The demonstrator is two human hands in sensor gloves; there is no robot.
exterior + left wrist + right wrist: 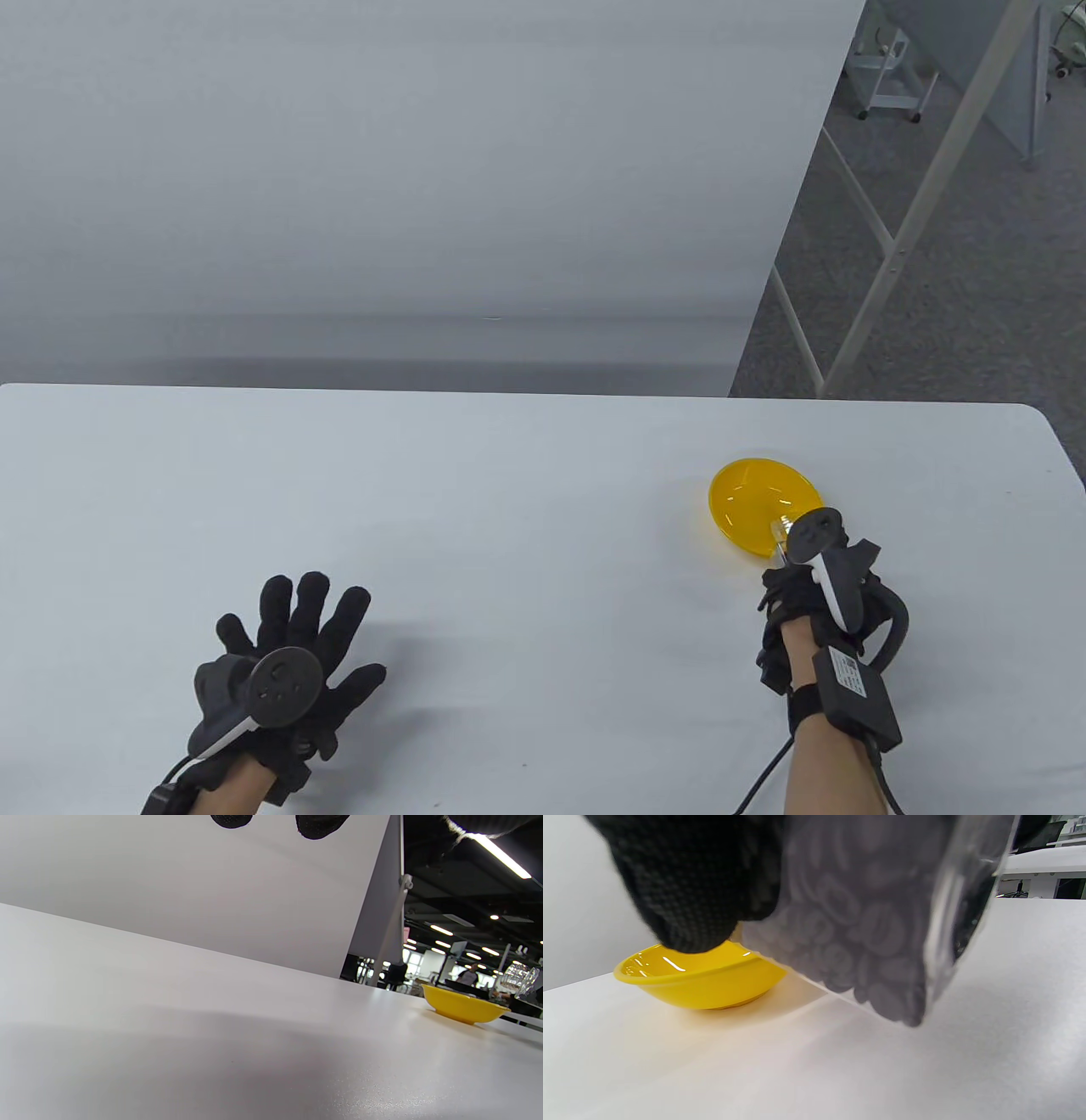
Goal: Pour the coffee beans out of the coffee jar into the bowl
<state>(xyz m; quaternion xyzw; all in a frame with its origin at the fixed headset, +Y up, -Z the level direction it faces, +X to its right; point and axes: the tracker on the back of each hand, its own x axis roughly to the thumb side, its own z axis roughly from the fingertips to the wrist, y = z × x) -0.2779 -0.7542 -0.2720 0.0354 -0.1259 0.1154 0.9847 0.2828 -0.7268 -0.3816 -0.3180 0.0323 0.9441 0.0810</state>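
A yellow bowl (764,508) sits on the white table at the right; it also shows in the left wrist view (464,1009) and the right wrist view (700,978). My right hand (797,594) grips a clear glass coffee jar (878,921), tilted, just this side of the bowl. Grey-looking coffee beans (857,955) fill the jar's lower part. In the table view only a bit of the jar (779,536) shows over the bowl's near rim. My left hand (288,645) rests flat on the table at the left, fingers spread, holding nothing.
The white table (509,509) ends at its far edge against a grey partition (407,170). Metal frame legs (899,229) stand on the floor beyond the right corner.
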